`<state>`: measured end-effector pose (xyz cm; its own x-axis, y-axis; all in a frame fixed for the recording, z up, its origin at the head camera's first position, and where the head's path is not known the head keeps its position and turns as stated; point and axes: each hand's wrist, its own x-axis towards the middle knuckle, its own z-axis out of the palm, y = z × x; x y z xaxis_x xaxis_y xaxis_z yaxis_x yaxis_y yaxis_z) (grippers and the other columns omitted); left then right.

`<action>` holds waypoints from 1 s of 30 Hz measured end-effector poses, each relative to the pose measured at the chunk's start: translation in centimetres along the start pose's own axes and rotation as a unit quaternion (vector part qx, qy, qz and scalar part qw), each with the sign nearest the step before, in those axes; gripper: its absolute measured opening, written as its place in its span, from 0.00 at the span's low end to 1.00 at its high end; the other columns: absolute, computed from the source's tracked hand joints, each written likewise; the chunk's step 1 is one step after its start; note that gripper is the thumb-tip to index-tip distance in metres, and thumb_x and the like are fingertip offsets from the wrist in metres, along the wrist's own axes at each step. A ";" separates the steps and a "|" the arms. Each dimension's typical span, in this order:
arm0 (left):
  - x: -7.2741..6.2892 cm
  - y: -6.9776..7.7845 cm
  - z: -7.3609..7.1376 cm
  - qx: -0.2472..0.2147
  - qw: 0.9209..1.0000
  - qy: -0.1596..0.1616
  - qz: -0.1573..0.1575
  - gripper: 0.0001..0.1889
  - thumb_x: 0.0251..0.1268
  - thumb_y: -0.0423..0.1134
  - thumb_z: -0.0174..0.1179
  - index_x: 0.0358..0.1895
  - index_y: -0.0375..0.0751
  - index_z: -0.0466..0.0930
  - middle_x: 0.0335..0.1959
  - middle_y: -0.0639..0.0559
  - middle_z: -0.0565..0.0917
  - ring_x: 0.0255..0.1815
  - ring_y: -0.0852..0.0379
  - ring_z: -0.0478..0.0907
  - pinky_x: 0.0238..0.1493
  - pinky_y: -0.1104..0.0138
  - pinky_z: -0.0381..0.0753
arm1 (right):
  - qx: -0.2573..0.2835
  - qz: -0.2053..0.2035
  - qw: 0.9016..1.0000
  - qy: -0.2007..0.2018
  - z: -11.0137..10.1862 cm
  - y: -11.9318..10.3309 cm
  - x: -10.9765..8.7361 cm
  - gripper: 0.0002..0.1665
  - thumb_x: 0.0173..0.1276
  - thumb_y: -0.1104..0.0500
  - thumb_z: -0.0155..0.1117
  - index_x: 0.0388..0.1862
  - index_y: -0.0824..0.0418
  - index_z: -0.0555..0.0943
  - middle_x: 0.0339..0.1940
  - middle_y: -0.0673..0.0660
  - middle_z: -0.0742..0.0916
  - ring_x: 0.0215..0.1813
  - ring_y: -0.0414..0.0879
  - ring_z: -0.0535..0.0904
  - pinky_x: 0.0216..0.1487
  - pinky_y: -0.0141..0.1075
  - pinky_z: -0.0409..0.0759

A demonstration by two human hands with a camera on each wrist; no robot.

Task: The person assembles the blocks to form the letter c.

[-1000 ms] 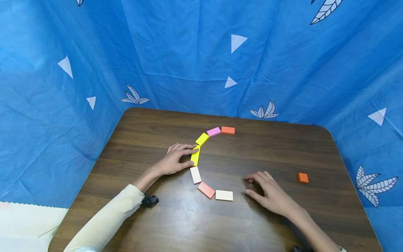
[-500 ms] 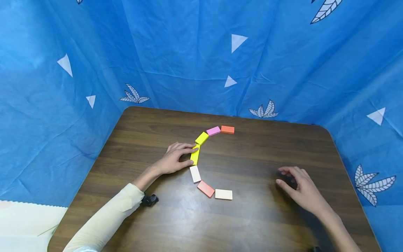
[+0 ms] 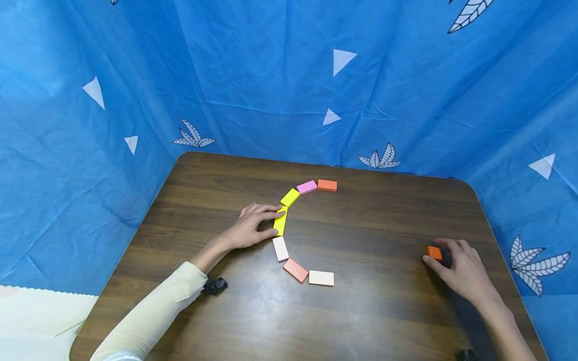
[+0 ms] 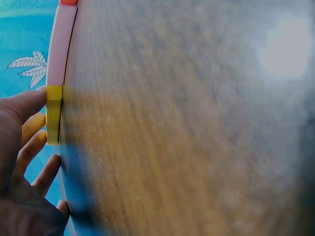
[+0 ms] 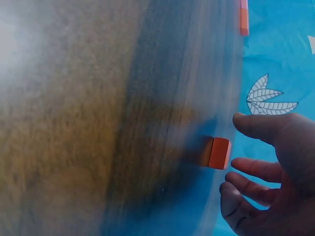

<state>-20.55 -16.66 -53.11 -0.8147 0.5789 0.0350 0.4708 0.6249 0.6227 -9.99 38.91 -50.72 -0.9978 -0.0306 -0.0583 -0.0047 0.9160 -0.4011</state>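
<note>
My left hand point(image 3: 253, 226) rests at a yellow block point(image 3: 282, 223), its thumb by the near end and fingertips by the far end. In the left wrist view, the thumb and fingertips meet the side of the yellow block point(image 4: 54, 118). Over at the right, my right hand point(image 3: 462, 265) reaches around a small orange block point(image 3: 434, 252), thumb on one side and fingers on the other. A gap shows between the thumb and the orange block point(image 5: 220, 153) in the right wrist view; the fingertips are close to it.
A second yellow block point(image 3: 290, 197), a pink block point(image 3: 307, 187) and a red-orange block point(image 3: 327, 185) continue the curve at the far end. Toward the near end lie a white block point(image 3: 280, 249), a salmon block point(image 3: 295, 270) and a cream block point(image 3: 321, 278). Blue cloth point(image 3: 280, 85) surrounds the wooden table point(image 3: 217, 175).
My right hand has moved right, from beside the cream block to around the orange block. The left hand has stayed at the yellow block.
</note>
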 end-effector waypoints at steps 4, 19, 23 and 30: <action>0.0 -0.1 0.2 0.004 1.000 -0.007 0.000 0.32 0.76 0.49 0.69 0.79 0.52 0.75 0.81 0.53 0.75 0.81 0.44 0.68 0.85 0.34 0.47 | -0.010 0.024 0.999 -0.022 -0.1 0.2 0.2 0.44 0.76 0.41 0.71 0.70 0.77 0.73 0.58 0.79 0.79 0.50 0.67 0.78 0.45 0.61 0.77; 0.0 -0.3 -0.1 0.008 1.000 -0.004 -0.009 0.30 0.76 0.48 0.69 0.78 0.52 0.77 0.81 0.56 0.74 0.80 0.47 0.69 0.85 0.34 0.46 | 0.003 0.018 1.000 0.005 0.8 -0.1 0.6 0.27 0.74 0.54 0.74 0.62 0.72 0.80 0.50 0.73 0.83 0.45 0.62 0.84 0.40 0.58 0.81; 0.0 -0.3 -0.1 0.010 1.000 -0.003 -0.010 0.30 0.76 0.48 0.69 0.78 0.53 0.77 0.81 0.56 0.74 0.81 0.46 0.69 0.86 0.34 0.46 | 0.012 0.010 1.000 0.009 0.9 -0.5 0.5 0.27 0.73 0.55 0.75 0.62 0.72 0.81 0.49 0.72 0.84 0.42 0.59 0.86 0.39 0.55 0.83; 0.0 -0.2 0.0 0.011 1.000 -0.001 -0.004 0.30 0.75 0.48 0.70 0.77 0.52 0.77 0.81 0.56 0.75 0.80 0.46 0.69 0.85 0.33 0.46 | 0.021 -0.008 1.000 0.011 1.2 -1.7 0.4 0.26 0.72 0.56 0.76 0.61 0.71 0.83 0.47 0.70 0.85 0.40 0.56 0.87 0.36 0.46 0.84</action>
<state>-20.68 -16.77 -53.20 -0.8178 0.5748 0.0291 0.4720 0.6408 0.6054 -10.33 36.83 -51.12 -0.9988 -0.0359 -0.0327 -0.0178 0.8975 -0.4407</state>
